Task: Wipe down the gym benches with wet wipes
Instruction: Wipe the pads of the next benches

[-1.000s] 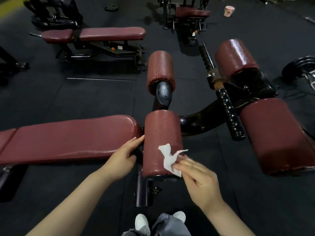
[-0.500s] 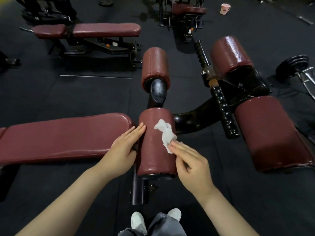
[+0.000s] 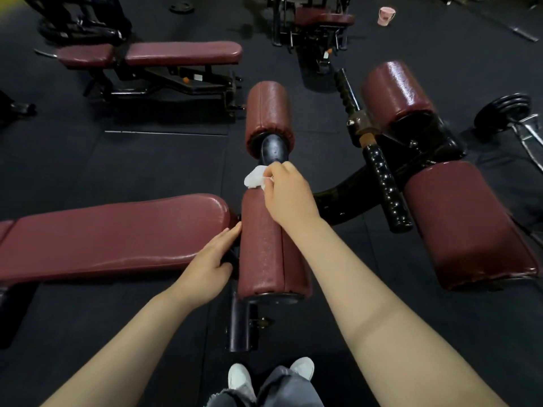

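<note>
A maroon roller pad (image 3: 264,251) lies lengthwise in front of me on a black frame. My right hand (image 3: 289,193) is stretched to its far end and pinches a crumpled white wet wipe (image 3: 255,177) against the pad's top edge. My left hand (image 3: 210,264) rests with straight fingers on the pad's left side, in the gap beside the long maroon bench pad (image 3: 111,233). A second roller pad (image 3: 269,113) sits further along the same black post.
Two larger maroon rollers (image 3: 467,224) and a black knurled handle (image 3: 382,183) stand to the right. Another bench (image 3: 152,55) is at the back left, weight plates (image 3: 504,113) at far right, a pink cup (image 3: 386,15) at the back. My white shoes (image 3: 242,378) are on the black floor mat.
My right hand has slid the wipe along the roller pad from its near half to its far end. My left hand has stayed on the pad's left side.
</note>
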`<act>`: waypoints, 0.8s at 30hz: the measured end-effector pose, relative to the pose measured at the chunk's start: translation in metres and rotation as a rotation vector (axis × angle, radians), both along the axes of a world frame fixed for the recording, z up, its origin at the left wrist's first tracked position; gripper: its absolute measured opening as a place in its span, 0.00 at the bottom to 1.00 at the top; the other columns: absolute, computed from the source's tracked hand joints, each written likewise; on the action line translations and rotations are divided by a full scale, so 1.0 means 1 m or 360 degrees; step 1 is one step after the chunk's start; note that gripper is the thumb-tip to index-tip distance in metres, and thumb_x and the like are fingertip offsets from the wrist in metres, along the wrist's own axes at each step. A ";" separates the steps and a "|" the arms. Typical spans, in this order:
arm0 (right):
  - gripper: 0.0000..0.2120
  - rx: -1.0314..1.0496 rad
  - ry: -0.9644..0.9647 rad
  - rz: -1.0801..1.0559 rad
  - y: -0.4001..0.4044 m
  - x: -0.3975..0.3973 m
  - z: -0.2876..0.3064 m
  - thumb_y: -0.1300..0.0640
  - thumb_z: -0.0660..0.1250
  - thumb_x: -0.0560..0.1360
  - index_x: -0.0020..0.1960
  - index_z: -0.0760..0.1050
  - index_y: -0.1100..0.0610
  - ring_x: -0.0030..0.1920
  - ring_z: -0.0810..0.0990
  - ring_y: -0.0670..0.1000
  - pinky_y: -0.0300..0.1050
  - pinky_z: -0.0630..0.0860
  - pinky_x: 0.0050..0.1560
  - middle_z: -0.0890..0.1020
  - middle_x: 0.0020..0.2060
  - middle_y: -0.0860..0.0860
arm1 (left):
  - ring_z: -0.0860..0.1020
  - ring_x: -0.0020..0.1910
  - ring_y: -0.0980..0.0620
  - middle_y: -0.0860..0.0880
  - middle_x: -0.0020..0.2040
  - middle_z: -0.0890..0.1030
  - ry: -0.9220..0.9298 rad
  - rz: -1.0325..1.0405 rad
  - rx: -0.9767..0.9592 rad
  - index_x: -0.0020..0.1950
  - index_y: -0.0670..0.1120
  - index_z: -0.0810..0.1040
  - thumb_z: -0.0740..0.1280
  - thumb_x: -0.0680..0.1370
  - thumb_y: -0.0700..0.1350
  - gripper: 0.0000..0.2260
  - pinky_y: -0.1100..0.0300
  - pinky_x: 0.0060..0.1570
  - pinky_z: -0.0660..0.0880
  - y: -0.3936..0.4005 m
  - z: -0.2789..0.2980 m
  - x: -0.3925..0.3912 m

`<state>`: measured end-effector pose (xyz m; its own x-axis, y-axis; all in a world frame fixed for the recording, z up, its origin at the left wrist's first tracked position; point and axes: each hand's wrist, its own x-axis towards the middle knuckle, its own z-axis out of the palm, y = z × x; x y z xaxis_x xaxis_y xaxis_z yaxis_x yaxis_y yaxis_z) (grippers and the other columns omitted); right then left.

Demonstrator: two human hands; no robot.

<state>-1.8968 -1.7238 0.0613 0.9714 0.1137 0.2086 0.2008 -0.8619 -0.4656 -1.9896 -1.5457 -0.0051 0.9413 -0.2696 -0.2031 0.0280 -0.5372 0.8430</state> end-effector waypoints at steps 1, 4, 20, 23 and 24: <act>0.06 -0.0047 0.0025 0.0033 0.000 -0.005 0.002 0.61 0.60 0.79 0.53 0.74 0.60 0.51 0.77 0.58 0.44 0.67 0.46 0.76 0.52 0.56 | 0.50 0.74 0.68 0.76 0.68 0.55 0.0008 0.0000 -0.0007 0.74 0.64 0.55 0.56 0.75 0.26 0.40 0.73 0.69 0.48 -0.001 0.002 -0.001; 0.09 -0.0078 0.0123 0.0181 -0.007 -0.045 0.005 0.64 0.60 0.76 0.54 0.74 0.58 0.52 0.77 0.56 0.43 0.68 0.49 0.77 0.55 0.54 | 0.50 0.74 0.66 0.68 0.71 0.56 0.0019 0.0010 -0.0036 0.76 0.60 0.56 0.57 0.74 0.26 0.39 0.68 0.72 0.48 -0.002 0.002 0.000; 0.12 -0.0005 0.0380 0.0580 -0.040 -0.187 0.004 0.62 0.57 0.78 0.56 0.76 0.53 0.51 0.76 0.48 0.40 0.73 0.51 0.77 0.52 0.47 | 0.53 0.77 0.60 0.57 0.78 0.60 0.0028 0.0093 -0.0031 0.78 0.64 0.55 0.57 0.74 0.31 0.39 0.51 0.77 0.52 -0.009 0.002 -0.011; 0.08 0.0297 0.0502 0.0492 -0.054 -0.196 -0.001 0.61 0.61 0.77 0.49 0.77 0.51 0.46 0.77 0.44 0.36 0.72 0.46 0.76 0.47 0.42 | 0.52 0.77 0.62 0.57 0.77 0.61 -0.0067 0.0235 0.0041 0.78 0.57 0.59 0.57 0.78 0.32 0.32 0.57 0.76 0.51 -0.018 0.018 -0.027; 0.08 0.0457 0.0510 0.0397 -0.058 -0.195 0.000 0.61 0.63 0.77 0.47 0.77 0.50 0.44 0.77 0.44 0.33 0.71 0.44 0.76 0.45 0.42 | 0.54 0.77 0.62 0.58 0.76 0.62 -0.0122 0.0282 0.0012 0.77 0.57 0.62 0.58 0.80 0.34 0.29 0.56 0.76 0.54 -0.021 0.023 -0.035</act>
